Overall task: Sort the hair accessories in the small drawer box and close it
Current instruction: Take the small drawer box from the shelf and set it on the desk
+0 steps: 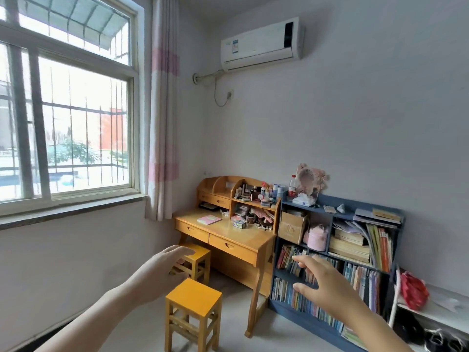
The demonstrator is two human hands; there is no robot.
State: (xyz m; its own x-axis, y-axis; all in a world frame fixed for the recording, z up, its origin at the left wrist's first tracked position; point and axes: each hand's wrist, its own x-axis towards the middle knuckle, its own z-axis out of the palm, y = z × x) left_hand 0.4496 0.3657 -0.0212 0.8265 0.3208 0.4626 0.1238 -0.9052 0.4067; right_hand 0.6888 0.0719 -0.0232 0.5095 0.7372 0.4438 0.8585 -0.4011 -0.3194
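Both hands are raised in the foreground, reaching forward into the room, and neither touches anything. The left hand [162, 270] is extended palm down with fingers straight and loosely together; its grip is wide and empty. The right hand [327, 283] is spread, thumb apart from the fingers, index finger pointing left; its grip is likewise wide and empty.

A wooden desk [228, 237] stands in the far corner, below and right of the window [66, 118], with a pink-striped curtain [162, 110] hanging between them. Its tabletop carries a pink notebook [208, 219] and a small box [239, 223], pale with green on its front, near the hutch. This may be the drawer box, but at this range I cannot tell, and no hair accessories can be made out. The hutch [243, 196] shelves are crowded with bottles and small items too small to identify.

Two yellow stools stand before the desk: the near stool [194, 308] below the left hand, the far stool [195, 260] partly under the desk and partly hidden by that hand.

A blue bookshelf [337, 262] stands just beside the desk on the right, packed with books. An air conditioner [261, 44] is mounted on the wall above.
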